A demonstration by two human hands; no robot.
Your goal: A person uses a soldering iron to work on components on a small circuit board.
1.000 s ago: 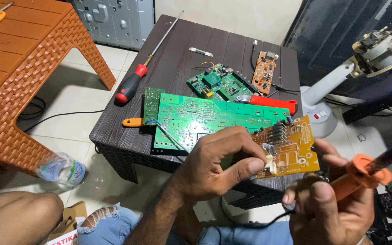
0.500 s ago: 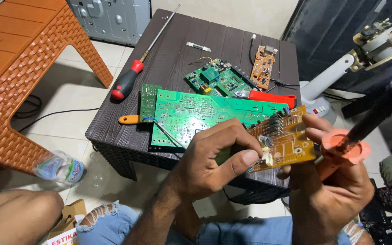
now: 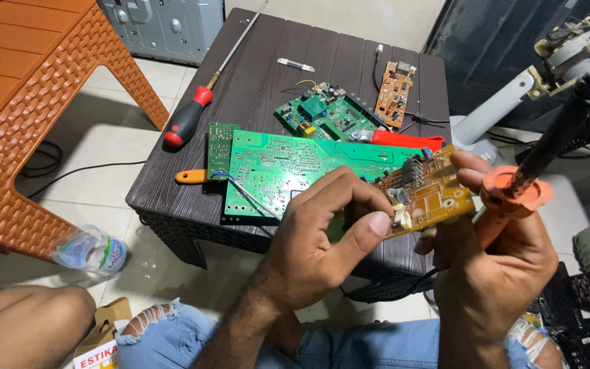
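The left hand [image 3: 322, 239] pinched a small orange circuit board [image 3: 425, 191] between thumb and fingers, its grip closed on the board's near edge, holding it tilted in the air just in front of the dark bench [image 3: 268, 82]. The right hand [image 3: 493, 266] steadied the board's far side with its fingertips while its grip wrapped an orange-handled soldering iron [image 3: 513, 191], the shaft angled up and away. On the bench behind the orange board lay a large green circuit board [image 3: 288, 164], 2 smaller boards beyond it, and a red-handled screwdriver [image 3: 189, 119] to its left.
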